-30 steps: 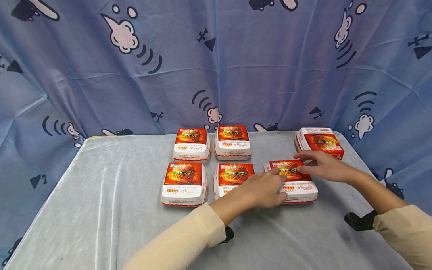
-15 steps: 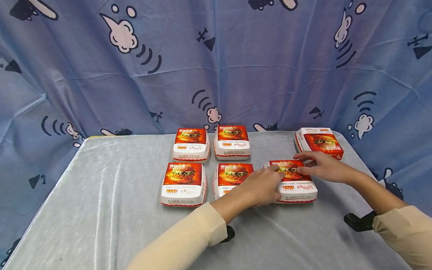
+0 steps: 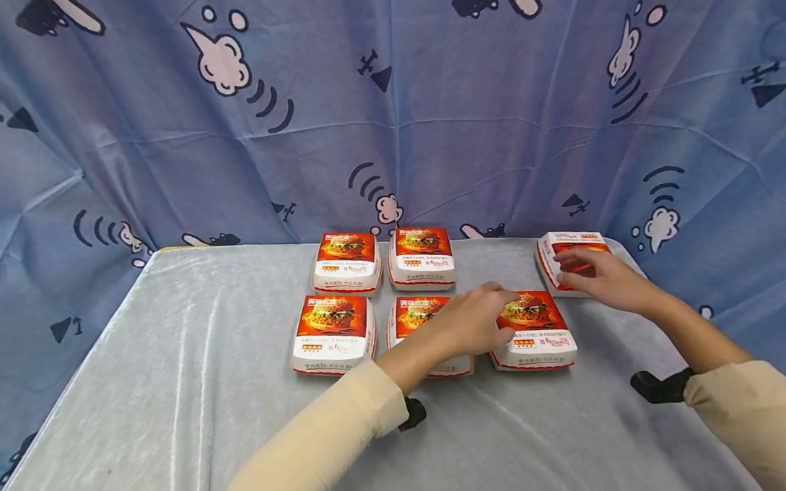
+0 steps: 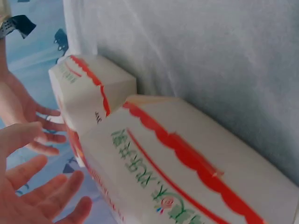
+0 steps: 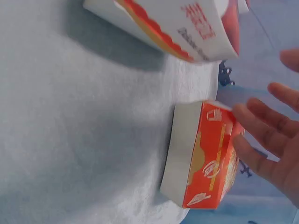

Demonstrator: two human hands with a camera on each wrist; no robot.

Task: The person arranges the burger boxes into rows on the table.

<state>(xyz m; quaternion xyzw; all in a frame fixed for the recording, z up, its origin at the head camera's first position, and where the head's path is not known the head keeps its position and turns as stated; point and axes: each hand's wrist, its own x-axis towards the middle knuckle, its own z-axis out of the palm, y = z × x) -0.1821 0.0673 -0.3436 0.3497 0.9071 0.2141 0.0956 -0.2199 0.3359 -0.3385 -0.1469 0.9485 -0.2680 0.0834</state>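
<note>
Hamburger boxes in white and red, each printed with a burger, lie on the grey cloth-covered table. In the head view my left hand [image 3: 476, 318] hovers where the front middle box [image 3: 416, 313] meets the front right box [image 3: 540, 327], its fingers loose and holding nothing. My right hand [image 3: 608, 278] is over the back right box [image 3: 561, 248], partly hiding its lid. The right wrist view shows that hand's spread fingers [image 5: 264, 133] beside the red-sided back right box [image 5: 205, 158]. In the left wrist view, my left fingers [image 4: 51, 191] are relaxed beside the front right box [image 4: 177, 158].
A front left box [image 3: 333, 334], a back left box [image 3: 347, 263] and a back middle box [image 3: 422, 259] stand close together left of the hands. Behind the grey tablecloth [image 3: 145, 399] hangs a blue patterned curtain [image 3: 336, 96].
My right hand has left the front right box and moved back and right over the back right box. My left hand has lifted and shifted slightly left. The boxes look unmoved.
</note>
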